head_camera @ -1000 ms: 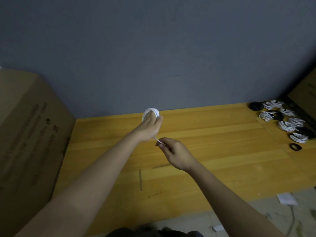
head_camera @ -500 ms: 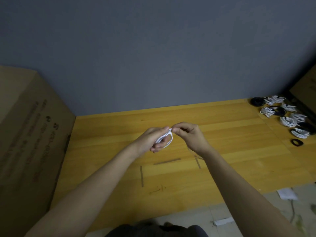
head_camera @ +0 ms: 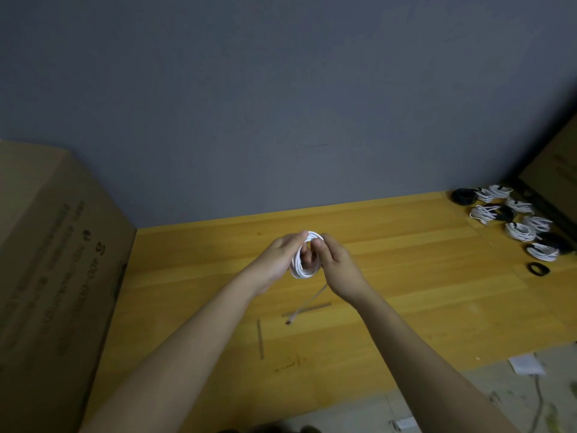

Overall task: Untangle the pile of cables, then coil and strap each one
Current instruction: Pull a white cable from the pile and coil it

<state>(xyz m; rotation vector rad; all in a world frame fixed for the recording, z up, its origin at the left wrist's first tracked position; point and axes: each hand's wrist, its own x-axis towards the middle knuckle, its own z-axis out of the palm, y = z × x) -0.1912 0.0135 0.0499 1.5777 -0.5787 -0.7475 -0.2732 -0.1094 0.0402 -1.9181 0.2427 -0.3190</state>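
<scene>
The thin white cable coil [head_camera: 304,260] is held by both hands, left hand [head_camera: 278,257] and right hand [head_camera: 338,267], but its loose tail [head_camera: 307,303] could slip and undo the loops.

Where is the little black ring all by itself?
In the head view, the black ring lies on the wooden floor at far right, just in front of the coiled cable bundles.
</scene>
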